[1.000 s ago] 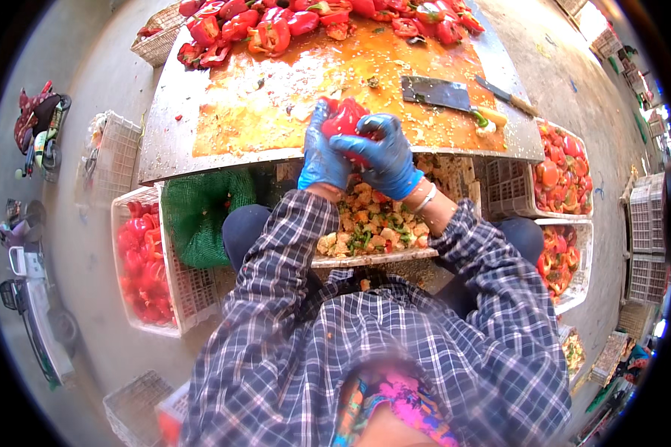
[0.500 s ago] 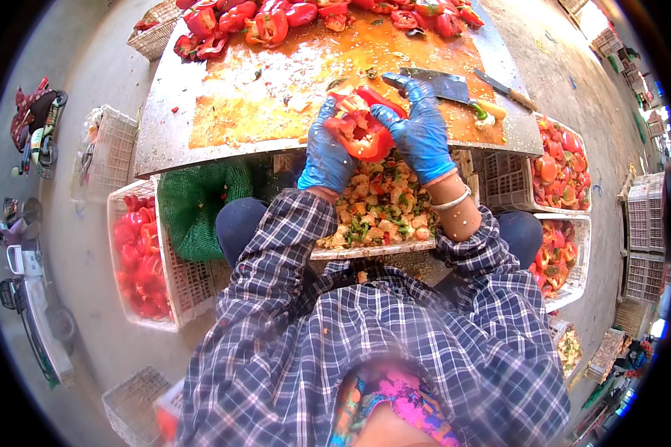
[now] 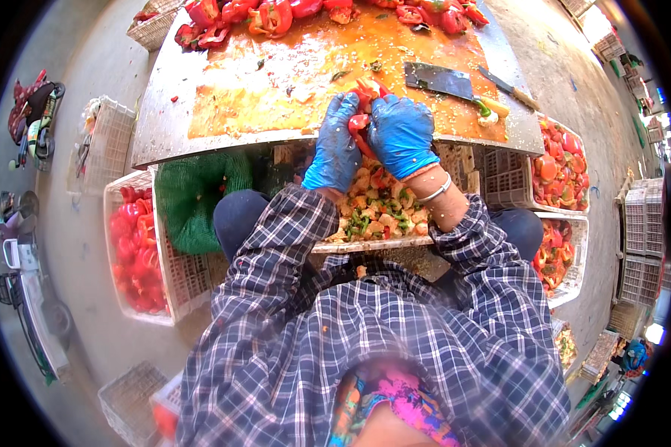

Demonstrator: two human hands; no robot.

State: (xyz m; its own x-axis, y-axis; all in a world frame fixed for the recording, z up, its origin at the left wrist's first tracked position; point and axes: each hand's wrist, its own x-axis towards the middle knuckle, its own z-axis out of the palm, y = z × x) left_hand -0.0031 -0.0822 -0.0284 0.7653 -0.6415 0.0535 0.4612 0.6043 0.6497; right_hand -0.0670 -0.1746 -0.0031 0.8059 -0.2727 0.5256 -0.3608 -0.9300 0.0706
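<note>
A cut red bell pepper is held between my two blue-gloved hands at the near edge of the table. My left hand is closed around its left side. My right hand grips it from the right, knuckles up, and covers much of it. Straight below the hands stands a crate of pepper cores and seedy scraps. On the table, to the right, lie a cleaver and a thin knife. A green pepper stem sits by the cleaver's handle.
Red peppers are heaped along the far side of the wet, seed-strewn table. A crate of red peppers stands left beside a green mesh sack. Two crates of cut peppers stand at the right.
The pepper's open ring has turned and is now squeezed between the hands. My right hand has rolled over, its raised fingers now curled in, and both hands are closer together.
</note>
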